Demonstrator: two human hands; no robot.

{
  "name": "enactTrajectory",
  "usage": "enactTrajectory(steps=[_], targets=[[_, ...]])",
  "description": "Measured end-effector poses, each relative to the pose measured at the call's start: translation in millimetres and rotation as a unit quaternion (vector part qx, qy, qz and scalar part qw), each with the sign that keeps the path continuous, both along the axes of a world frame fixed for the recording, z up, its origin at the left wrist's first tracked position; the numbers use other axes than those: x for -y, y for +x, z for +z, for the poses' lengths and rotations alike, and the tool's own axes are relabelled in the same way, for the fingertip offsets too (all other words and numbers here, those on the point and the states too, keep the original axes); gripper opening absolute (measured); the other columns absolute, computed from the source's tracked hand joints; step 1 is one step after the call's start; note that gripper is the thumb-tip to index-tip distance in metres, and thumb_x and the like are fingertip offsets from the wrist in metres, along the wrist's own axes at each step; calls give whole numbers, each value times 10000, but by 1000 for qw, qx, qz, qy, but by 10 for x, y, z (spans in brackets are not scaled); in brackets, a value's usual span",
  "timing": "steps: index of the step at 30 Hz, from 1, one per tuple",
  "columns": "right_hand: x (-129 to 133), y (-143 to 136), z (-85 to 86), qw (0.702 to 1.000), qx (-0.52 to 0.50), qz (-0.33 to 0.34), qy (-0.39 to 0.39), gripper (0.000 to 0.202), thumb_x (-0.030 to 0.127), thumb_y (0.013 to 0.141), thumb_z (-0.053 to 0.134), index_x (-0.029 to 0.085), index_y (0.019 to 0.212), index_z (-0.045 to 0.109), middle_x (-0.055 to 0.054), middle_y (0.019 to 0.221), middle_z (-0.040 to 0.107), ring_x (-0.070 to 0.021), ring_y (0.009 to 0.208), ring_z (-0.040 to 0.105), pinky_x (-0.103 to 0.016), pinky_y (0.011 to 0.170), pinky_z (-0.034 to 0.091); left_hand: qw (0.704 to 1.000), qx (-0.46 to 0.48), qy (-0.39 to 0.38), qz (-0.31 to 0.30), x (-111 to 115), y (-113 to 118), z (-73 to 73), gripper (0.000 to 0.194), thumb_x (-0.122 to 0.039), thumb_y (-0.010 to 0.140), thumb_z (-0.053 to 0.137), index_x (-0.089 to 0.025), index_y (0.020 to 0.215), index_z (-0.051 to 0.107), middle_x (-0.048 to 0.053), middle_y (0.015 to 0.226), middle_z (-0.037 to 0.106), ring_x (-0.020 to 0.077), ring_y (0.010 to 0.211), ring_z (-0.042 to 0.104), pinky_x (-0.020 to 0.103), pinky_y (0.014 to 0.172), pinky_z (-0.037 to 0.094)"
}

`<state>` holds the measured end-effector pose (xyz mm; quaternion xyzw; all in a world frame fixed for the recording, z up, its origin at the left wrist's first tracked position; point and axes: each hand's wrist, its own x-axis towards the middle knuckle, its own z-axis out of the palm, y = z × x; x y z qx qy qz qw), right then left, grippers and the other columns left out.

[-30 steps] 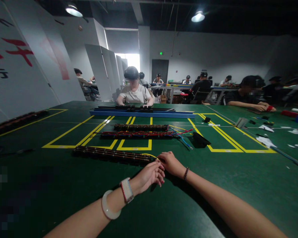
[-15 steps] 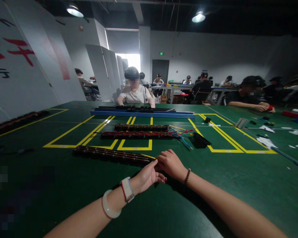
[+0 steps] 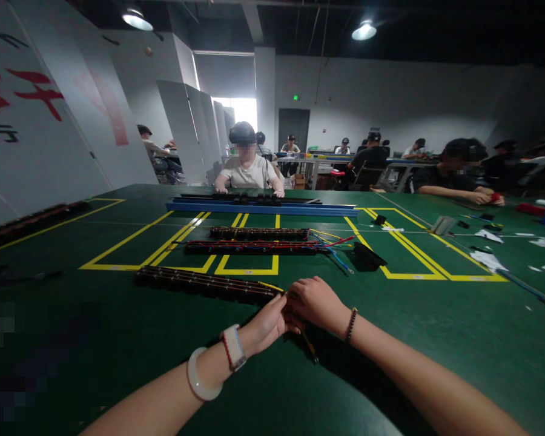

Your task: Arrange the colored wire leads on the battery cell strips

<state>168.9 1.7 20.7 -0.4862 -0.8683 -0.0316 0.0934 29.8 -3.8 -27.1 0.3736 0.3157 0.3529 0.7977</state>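
Note:
A long black strip with wires along its top (image 3: pixel 204 284) lies on the green table, its right end reaching my hands. My left hand (image 3: pixel 272 321) is closed at that end, where a yellow wire runs in. My right hand (image 3: pixel 315 303) meets it from the right with bent fingers. What the fingertips pinch is hidden between them. A thin wire with a metal end (image 3: pixel 309 348) hangs out below my right hand. Farther back lie a black strip with red and blue wires (image 3: pixel 254 247) and another dark strip (image 3: pixel 258 233).
Yellow tape (image 3: pixel 413 277) marks the green table (image 3: pixel 436 339). Blue bars (image 3: pixel 263 209) lie before a seated person (image 3: pixel 247 169). A black piece (image 3: pixel 367 257) is right of the wires. White scraps (image 3: pixel 488 260) and another person (image 3: pixel 458 175) are at right.
The thin wire with a metal end now shows below my hands. My right hand has shifted slightly right and down, and my left fingers have curled in a little.

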Motion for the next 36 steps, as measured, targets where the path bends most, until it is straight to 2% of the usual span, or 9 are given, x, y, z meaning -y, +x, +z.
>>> enactTrajectory(steps=[4, 8, 13, 18, 23, 29, 36], targets=[[-20, 36, -9, 999, -12, -7, -42, 136, 274, 851, 488, 196, 858, 600, -34, 791, 648, -164, 761, 595, -239, 642, 336, 1000, 1, -1, -5, 22, -5, 50, 187, -332, 912, 327, -168, 897, 415, 21, 716, 570, 108, 596, 569, 244, 563, 427], [-65, 97, -10, 997, -43, -5, -67, 146, 275, 859, 476, 220, 884, 609, -20, 788, 658, -155, 741, 607, -218, 606, 349, 1000, -4, -3, -2, 9, 2, 16, 209, -342, 918, 302, -165, 899, 410, 16, 696, 565, 102, 556, 571, 228, 533, 414], [-166, 146, -69, 997, -79, -13, -20, 153, 261, 874, 469, 222, 953, 594, -25, 868, 641, -148, 800, 589, -220, 658, 363, 1000, -6, 1, -14, -18, -5, -42, 225, -357, 894, 372, -147, 840, 434, 22, 682, 565, 96, 548, 577, 205, 516, 405], [-284, 170, -218, 996, -73, -29, 32, 194, 279, 908, 422, 225, 977, 595, -27, 857, 593, -133, 777, 553, -236, 679, 336, 999, -19, 16, -25, 17, -14, 25, 229, -340, 891, 382, -128, 842, 452, 53, 728, 583, 103, 595, 594, 220, 566, 437], [-340, 175, -326, 998, -38, -6, 44, 194, 236, 906, 425, 243, 979, 605, -24, 838, 590, -140, 778, 526, -257, 696, 304, 999, -33, 25, -30, 49, -3, 80, 215, -353, 890, 377, -145, 845, 402, 79, 775, 607, 118, 616, 615, 246, 596, 461], [-315, 151, -354, 997, 28, 15, 73, 145, 237, 875, 475, 214, 931, 607, -48, 802, 586, -186, 801, 482, -291, 706, 289, 992, -108, 46, -46, 43, -19, 107, 240, -382, 894, 318, -156, 854, 390, 32, 674, 590, 110, 517, 593, 218, 492, 438], [-320, 152, -389, 996, 30, 28, 78, 142, 230, 874, 473, 203, 937, 597, -53, 828, 569, -189, 809, 468, -293, 730, 292, 957, -255, 127, -47, 5, -64, 227, 254, -402, 871, 308, -166, 844, 397, -36, 538, 536, 62, 322, 430, 158, 338, 293]])
